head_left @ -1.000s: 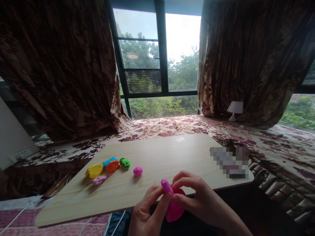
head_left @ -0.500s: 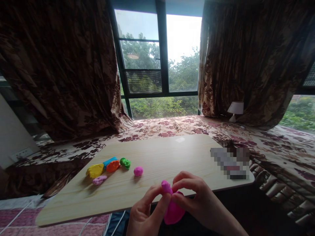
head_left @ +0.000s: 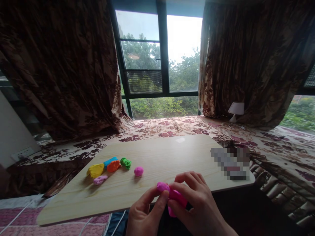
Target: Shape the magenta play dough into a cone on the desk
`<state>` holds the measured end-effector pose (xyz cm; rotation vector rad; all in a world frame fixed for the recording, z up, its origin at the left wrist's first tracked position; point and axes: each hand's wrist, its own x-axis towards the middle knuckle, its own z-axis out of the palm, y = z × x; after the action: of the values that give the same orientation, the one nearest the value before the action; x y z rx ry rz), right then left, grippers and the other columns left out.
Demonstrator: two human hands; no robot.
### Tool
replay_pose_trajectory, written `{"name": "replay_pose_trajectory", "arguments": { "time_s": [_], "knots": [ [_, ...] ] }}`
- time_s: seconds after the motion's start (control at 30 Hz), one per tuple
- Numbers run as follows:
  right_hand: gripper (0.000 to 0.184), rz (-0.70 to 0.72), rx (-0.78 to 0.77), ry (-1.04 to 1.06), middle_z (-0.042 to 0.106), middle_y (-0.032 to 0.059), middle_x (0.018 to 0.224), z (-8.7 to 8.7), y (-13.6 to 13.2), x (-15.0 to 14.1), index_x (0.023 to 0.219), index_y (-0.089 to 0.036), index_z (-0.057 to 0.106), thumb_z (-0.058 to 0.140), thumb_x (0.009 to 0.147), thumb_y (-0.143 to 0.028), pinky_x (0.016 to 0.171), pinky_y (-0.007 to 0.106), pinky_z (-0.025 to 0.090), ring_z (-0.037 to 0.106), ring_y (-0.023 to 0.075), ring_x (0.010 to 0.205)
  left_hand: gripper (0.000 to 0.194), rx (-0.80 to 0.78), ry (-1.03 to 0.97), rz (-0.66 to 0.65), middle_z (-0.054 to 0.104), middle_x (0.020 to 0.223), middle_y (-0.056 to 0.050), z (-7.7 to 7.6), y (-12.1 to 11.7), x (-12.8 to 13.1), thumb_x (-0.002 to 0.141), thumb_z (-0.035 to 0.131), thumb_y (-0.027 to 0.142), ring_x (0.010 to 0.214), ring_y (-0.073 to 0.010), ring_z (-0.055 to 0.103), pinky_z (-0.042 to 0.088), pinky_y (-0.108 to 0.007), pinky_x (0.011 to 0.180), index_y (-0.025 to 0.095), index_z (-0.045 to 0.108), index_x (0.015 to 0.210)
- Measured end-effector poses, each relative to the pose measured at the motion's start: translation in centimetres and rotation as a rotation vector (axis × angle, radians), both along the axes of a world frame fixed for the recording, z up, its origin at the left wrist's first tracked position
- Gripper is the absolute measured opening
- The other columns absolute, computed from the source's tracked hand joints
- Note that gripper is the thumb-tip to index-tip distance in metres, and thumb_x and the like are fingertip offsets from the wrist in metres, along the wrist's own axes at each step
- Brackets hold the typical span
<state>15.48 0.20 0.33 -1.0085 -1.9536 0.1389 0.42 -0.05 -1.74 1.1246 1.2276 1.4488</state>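
Observation:
Between my two hands, at the near edge of the table, is a lump of bright pink modelling clay (head_left: 179,197). My left hand (head_left: 149,209) pinches its narrow upper end between thumb and forefinger. The fingers of my right hand (head_left: 197,196) are closed around the wider part, covering much of it. Past my hands a pink clay ball (head_left: 138,171) lies on the table. Farther left sit lumps of green clay (head_left: 125,163), orange clay (head_left: 113,166), yellow clay (head_left: 95,170) and pale pink clay (head_left: 100,180), with a blue piece (head_left: 110,162) behind the orange one.
The pale wooden table (head_left: 157,152) stands before a bed-like ledge with a floral cover (head_left: 169,126). A blurred-out object (head_left: 230,164) lies at the table's right end. A small white lamp (head_left: 236,109) stands beyond it, near the curtain (head_left: 226,59).
The pink clay's narrow end has tipped to the left and down. My right hand has shifted and now covers more of the wide part. The other lumps stay put.

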Motion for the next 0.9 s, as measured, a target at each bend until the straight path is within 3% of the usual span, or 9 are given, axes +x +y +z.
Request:
{"name": "replay_pose_trajectory", "arguments": {
  "time_s": [0.17,0.33,0.53,0.63,0.9],
  "knots": [
    [0.010,0.023,-0.035,-0.028,0.058,0.0022,0.088,0.3,0.0,0.1,0.088,-0.025,0.063,0.060,0.080,-0.019,0.077,0.033,0.038,0.051,0.0170,0.083,0.027,0.091,0.178,0.073,0.073,0.091,0.002,0.8,-0.6,0.2,0.065,0.071,0.038,0.098,-0.0210,0.062,0.044,-0.026,0.090,0.026,0.071,0.089],
    [0.011,0.034,-0.013,-0.023,0.058,0.0017,0.092,0.3,0.1,0.1,0.088,-0.024,0.063,0.063,0.078,-0.020,0.079,0.033,0.037,0.050,0.0171,0.086,0.019,0.223,0.314,0.078,0.072,0.089,0.003,1.3,-1.0,0.7,0.070,0.066,0.037,0.091,-0.0189,0.064,0.044,-0.025,0.088,0.026,0.071,0.084],
    [0.004,0.021,-0.025,0.002,0.059,0.0011,0.089,-0.1,0.2,0.0,0.083,-0.024,0.064,0.063,0.079,-0.022,0.078,0.033,0.037,0.051,0.0160,0.083,0.017,0.270,0.338,0.111,0.071,0.089,0.003,1.3,-0.8,0.6,0.068,0.069,0.035,0.093,-0.0185,0.062,0.044,-0.022,0.084,0.026,0.071,0.083],
    [0.012,-0.009,-0.005,-0.028,0.059,0.0021,0.092,-0.2,0.2,-0.2,0.086,-0.024,0.065,0.066,0.075,-0.022,0.081,0.036,0.035,0.050,0.0179,0.086,0.017,0.268,0.337,0.137,0.070,0.088,0.002,1.1,-0.7,0.6,0.070,0.067,0.037,0.092,-0.0186,0.062,0.044,-0.022,0.083,0.025,0.072,0.082],
    [0.005,-0.026,-0.021,-0.067,0.059,0.0023,0.088,-0.3,0.3,-0.4,0.083,-0.023,0.065,0.062,0.079,-0.023,0.079,0.035,0.036,0.050,0.0172,0.083,0.018,0.270,0.319,0.091,0.069,0.092,0.003,1.4,-0.7,0.9,0.073,0.065,0.035,0.093,-0.0165,0.060,0.043,-0.020,0.083,0.026,0.070,0.088]
  ]
}}
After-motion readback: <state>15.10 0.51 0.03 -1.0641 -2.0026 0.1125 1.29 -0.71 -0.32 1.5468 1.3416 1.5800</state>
